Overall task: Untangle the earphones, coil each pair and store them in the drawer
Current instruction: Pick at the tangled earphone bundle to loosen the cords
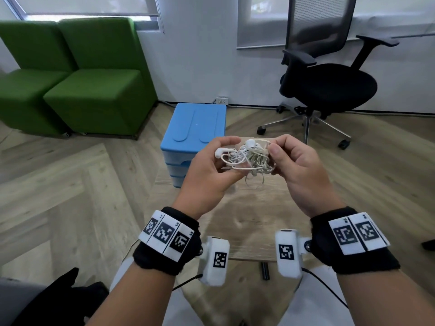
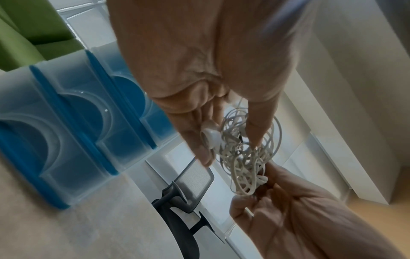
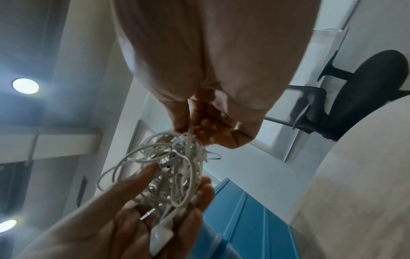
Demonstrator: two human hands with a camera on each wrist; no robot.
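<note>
A tangled ball of white wired earphones (image 1: 247, 158) (image 2: 244, 154) (image 3: 173, 168) hangs in the air between both hands, above a small wooden table (image 1: 254, 217). My left hand (image 1: 211, 165) cradles the left side of the tangle, fingers curled round it, with one earbud (image 1: 220, 152) lying on its fingers. My right hand (image 1: 292, 165) pinches a cord at the tangle's right side between thumb and fingers. The blue drawer unit (image 1: 193, 137) (image 2: 66, 122) stands just beyond the hands, its drawers closed.
Two green armchairs (image 1: 70, 78) stand at the far left on the wooden floor. A black office chair (image 1: 329, 85) stands at the far right by the white wall. A small dark object (image 1: 265, 270) lies below the table's near edge.
</note>
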